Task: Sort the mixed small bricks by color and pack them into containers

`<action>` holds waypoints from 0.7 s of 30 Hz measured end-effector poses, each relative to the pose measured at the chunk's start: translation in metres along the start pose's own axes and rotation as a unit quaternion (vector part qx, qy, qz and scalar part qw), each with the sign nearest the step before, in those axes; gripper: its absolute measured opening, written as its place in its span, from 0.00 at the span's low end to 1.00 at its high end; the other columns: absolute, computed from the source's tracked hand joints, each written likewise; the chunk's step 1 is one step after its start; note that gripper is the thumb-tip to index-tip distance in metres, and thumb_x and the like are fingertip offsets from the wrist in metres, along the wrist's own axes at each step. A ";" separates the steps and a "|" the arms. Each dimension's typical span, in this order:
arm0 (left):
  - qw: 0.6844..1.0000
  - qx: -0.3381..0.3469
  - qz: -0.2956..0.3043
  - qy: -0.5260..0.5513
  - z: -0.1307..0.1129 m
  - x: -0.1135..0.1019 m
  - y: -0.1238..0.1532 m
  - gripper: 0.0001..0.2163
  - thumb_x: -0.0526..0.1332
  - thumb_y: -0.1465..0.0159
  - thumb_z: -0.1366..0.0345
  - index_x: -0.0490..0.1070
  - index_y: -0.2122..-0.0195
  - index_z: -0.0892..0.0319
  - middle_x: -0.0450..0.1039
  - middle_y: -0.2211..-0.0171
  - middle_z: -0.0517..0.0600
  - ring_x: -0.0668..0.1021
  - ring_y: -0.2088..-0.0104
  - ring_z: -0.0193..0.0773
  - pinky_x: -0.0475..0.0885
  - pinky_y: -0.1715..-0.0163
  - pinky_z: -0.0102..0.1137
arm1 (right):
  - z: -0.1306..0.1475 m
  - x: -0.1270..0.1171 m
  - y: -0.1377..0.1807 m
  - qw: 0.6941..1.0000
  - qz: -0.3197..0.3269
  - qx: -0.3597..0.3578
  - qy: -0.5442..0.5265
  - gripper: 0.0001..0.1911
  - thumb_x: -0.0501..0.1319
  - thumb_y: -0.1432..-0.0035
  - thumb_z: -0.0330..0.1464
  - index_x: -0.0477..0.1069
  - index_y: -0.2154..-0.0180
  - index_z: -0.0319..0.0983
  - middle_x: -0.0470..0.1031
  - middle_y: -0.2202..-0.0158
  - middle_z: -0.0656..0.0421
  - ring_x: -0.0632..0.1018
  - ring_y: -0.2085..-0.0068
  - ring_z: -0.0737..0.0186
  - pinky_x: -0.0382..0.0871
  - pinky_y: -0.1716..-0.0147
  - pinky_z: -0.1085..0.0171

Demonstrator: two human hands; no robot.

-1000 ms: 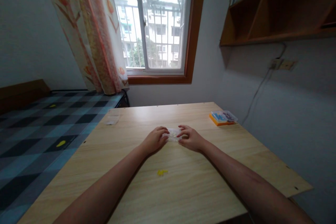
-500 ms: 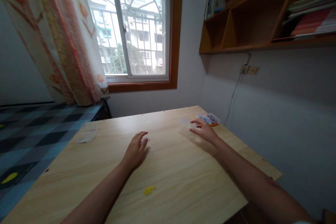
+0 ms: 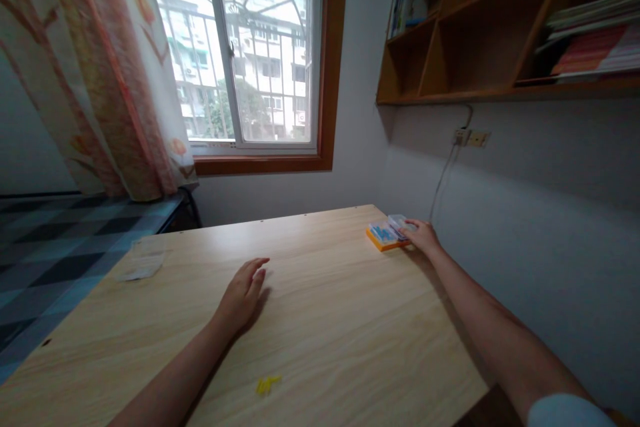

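Note:
My right hand [image 3: 423,235] reaches to the far right corner of the wooden table [image 3: 325,320]. Its fingers are closed on a small clear packet [image 3: 401,222] that lies on top of an orange box [image 3: 383,236] with blue pieces in it. My left hand [image 3: 243,292] lies flat and open on the table's middle, palm down, holding nothing. A small yellow piece [image 3: 267,384] lies on the table nearer to me, apart from both hands.
A clear plastic bag [image 3: 142,260] lies at the table's left side. A bed with a checked cover [image 3: 55,240] stands to the left. The wall runs along the table's right edge, with a wooden shelf [image 3: 500,20] above and a socket with cable [image 3: 469,138].
Both hands held the clear packet at the table's middle. My right hand carried it right to the orange box, and my left hand let go and lay flat. My view turned right.

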State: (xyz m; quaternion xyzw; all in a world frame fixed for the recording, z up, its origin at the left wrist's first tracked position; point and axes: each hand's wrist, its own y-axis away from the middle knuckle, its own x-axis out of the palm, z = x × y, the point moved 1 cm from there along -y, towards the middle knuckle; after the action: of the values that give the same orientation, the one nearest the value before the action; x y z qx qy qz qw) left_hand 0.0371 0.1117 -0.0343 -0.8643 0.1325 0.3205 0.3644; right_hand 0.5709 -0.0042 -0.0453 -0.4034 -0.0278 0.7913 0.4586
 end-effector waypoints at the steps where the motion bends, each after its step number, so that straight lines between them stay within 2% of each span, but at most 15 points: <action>1: 1.000 0.000 -0.001 -0.002 0.000 0.000 0.000 0.21 0.46 0.31 0.53 0.72 0.49 0.59 0.75 0.49 0.56 0.76 0.47 0.46 0.71 0.43 0.42 | -0.001 0.003 0.000 1.000 -0.002 -0.002 -0.001 0.27 0.71 0.57 0.42 0.79 0.55 0.36 0.76 0.53 0.46 0.76 0.50 0.49 0.68 0.45 0.54; 4: 1.000 -0.005 0.002 -0.006 0.000 0.000 0.001 0.22 0.46 0.31 0.53 0.72 0.49 0.59 0.75 0.49 0.56 0.76 0.48 0.46 0.71 0.43 0.42 | -0.005 0.010 0.001 1.000 -0.010 -0.003 -0.014 0.36 0.71 0.58 0.43 0.74 0.46 0.37 0.73 0.48 0.44 0.73 0.46 0.47 0.65 0.42 0.52; 7: 1.000 -0.011 0.005 -0.005 0.001 0.000 0.001 0.22 0.46 0.31 0.52 0.72 0.49 0.59 0.75 0.49 0.56 0.77 0.48 0.46 0.72 0.44 0.43 | -0.010 0.017 0.001 0.999 -0.009 0.002 -0.041 0.42 0.68 0.52 0.47 0.66 0.39 0.36 0.68 0.41 0.43 0.70 0.41 0.47 0.63 0.40 0.52; 10: 1.000 -0.011 0.005 -0.003 0.001 0.001 0.001 0.22 0.46 0.31 0.52 0.72 0.49 0.59 0.75 0.49 0.56 0.76 0.48 0.46 0.71 0.44 0.43 | -0.013 0.026 0.001 0.997 0.004 0.015 -0.076 0.36 0.60 0.43 0.48 0.65 0.38 0.35 0.68 0.40 0.44 0.71 0.41 0.50 0.65 0.42 0.55; 12: 1.000 -0.010 0.005 -0.003 0.001 0.002 0.001 0.22 0.46 0.31 0.52 0.72 0.49 0.59 0.75 0.49 0.56 0.76 0.48 0.46 0.71 0.44 0.42 | -0.014 0.032 0.000 0.995 0.012 0.022 -0.096 0.32 0.57 0.40 0.46 0.65 0.40 0.35 0.70 0.42 0.45 0.74 0.43 0.52 0.68 0.44 0.56; 16: 1.000 -0.004 0.004 -0.003 0.001 0.001 0.000 0.22 0.46 0.31 0.53 0.73 0.50 0.59 0.75 0.49 0.56 0.76 0.48 0.45 0.71 0.43 0.43 | -0.014 0.039 -0.002 0.992 0.020 0.036 -0.117 0.30 0.56 0.41 0.42 0.66 0.41 0.36 0.71 0.42 0.47 0.75 0.45 0.55 0.70 0.47 0.60; 21: 1.000 -0.004 0.014 0.009 0.002 0.003 0.002 0.21 0.46 0.30 0.53 0.72 0.49 0.59 0.74 0.48 0.56 0.74 0.46 0.46 0.69 0.41 0.44 | -0.008 0.035 -0.003 0.992 0.019 0.039 -0.118 0.29 0.57 0.43 0.42 0.68 0.42 0.39 0.74 0.45 0.50 0.76 0.48 0.56 0.71 0.50 0.61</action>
State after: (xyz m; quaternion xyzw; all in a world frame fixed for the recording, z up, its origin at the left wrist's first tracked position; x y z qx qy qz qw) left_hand 0.0371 0.1119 -0.0381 -0.8667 0.1465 0.3182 0.3550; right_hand 0.5695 0.0211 -0.0714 -0.2898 -0.0427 0.8424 0.4522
